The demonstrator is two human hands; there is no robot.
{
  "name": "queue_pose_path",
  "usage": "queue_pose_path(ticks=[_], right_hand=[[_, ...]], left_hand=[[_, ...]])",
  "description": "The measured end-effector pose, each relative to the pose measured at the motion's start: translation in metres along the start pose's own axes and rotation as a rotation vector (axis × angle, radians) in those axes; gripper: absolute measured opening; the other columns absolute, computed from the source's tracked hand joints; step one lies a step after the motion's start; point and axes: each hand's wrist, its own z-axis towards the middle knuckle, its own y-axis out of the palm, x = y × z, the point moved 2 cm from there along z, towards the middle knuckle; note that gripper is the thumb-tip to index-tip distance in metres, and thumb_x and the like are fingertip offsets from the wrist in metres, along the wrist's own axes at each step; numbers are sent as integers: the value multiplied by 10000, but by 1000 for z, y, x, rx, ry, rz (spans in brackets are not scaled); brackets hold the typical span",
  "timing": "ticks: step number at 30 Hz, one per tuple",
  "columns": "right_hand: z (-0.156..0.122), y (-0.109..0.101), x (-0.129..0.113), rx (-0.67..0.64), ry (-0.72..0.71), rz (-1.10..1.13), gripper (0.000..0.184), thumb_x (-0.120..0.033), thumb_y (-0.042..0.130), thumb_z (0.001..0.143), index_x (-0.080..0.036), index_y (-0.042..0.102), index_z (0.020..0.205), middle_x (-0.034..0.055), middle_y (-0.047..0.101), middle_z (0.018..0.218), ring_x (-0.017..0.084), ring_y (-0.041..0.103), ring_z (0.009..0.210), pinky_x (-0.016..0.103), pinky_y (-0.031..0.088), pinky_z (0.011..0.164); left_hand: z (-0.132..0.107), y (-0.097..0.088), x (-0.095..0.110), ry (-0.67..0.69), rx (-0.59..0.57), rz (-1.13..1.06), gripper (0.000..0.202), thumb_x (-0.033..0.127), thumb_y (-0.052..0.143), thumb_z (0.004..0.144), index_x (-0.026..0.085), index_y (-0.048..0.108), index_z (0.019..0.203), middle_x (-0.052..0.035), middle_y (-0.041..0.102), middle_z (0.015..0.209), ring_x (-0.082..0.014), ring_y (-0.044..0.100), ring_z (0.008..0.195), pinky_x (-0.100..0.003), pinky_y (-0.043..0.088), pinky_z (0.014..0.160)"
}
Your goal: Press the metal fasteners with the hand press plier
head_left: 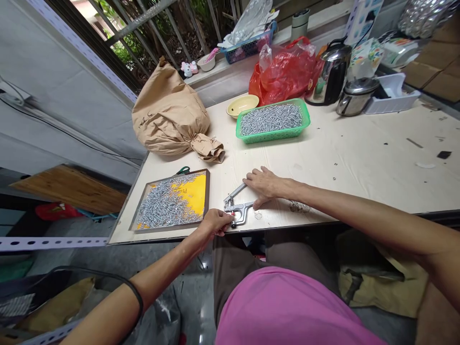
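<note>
My right hand (266,186) is closed round the spread handles of grey metal snap-fastener pliers (243,211), which rest on the table near its front edge. At the jaws, my left hand (217,221) is in a pinch; whatever sits between its fingertips is too small to make out. A bit of red shows at the jaws beside those fingers. Just left of this hand lies a shallow tray (207,191) with a yellow bottom. Many small silvery metal pieces (161,206) are heaped in it.
Behind stands a green basket (273,135) full of similar metal pieces, beside a cream oval dish (243,103). A brown paper bag (172,115) lies back left. Green-handled scissors (183,170) poke out behind the tray. A red plastic bag (283,72) and kettle (330,72) stand at the back.
</note>
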Motion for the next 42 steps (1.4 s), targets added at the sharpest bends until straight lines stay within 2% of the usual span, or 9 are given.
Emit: queue_pose_path(ticks=[5,15,17,20,23,25,28,32,42], right_hand=[[-3,2,0,22,-6,-13,769,-664,652,623,-134,547,1171,145,549,1140,309,444,1054,509,277,944],[-9,6,0,60,-49,7,723,-659,632,658,-154,550,1169,136,567,1118,305,461,1039,479,304,918],[-10,4,1,82,-42,43,652,-629,602,721,-161,547,1172,137,566,1140,295,464,1034,444,332,886],[-10,1,4,93,53,96,384,-439,526,860,-157,572,1116,131,573,1137,262,480,1006,362,371,792],[-8,-1,4,72,84,85,240,-318,496,882,-154,611,1014,124,584,1090,253,481,999,332,374,733],[-7,-1,3,64,43,70,330,-432,533,851,-153,616,1007,128,581,1080,269,474,1000,349,375,746],[-9,1,2,45,-23,52,624,-648,586,719,-139,585,1081,139,563,1103,290,462,1000,395,367,802],[-12,5,0,33,-36,16,820,-706,635,606,-113,534,1162,151,534,1154,305,443,1031,434,340,859],[-21,10,-6,56,-18,17,606,-626,630,702,-142,578,1064,128,561,1064,291,456,994,397,318,815]], left_hand=[[-2,1,1,-14,-23,-3,356,360,664,701,153,475,481,57,429,389,-39,333,339,-184,285,381],[4,1,-10,-54,-5,-56,316,397,740,631,141,559,586,61,452,410,-46,363,353,-177,308,366],[5,2,-11,-52,3,-43,287,359,726,650,141,552,578,61,443,398,-48,361,347,-174,301,357],[2,3,-9,-45,11,-45,271,337,725,653,138,556,579,62,437,393,-47,364,345,-170,305,353],[-2,4,-7,-63,13,-61,284,355,738,647,133,570,594,52,465,404,-50,394,349,-171,337,367],[-5,4,-6,-80,13,-69,283,359,741,649,129,580,611,45,482,411,-55,420,359,-172,360,379],[-6,4,-5,-90,14,-76,260,337,732,666,129,583,623,45,486,411,-58,433,364,-172,381,388],[-4,4,-7,-80,9,-80,226,302,714,689,133,577,627,53,473,403,-55,419,354,-173,390,384],[-7,3,-9,-35,4,-50,308,413,720,685,122,621,709,47,484,455,-68,443,393,-197,422,412]])
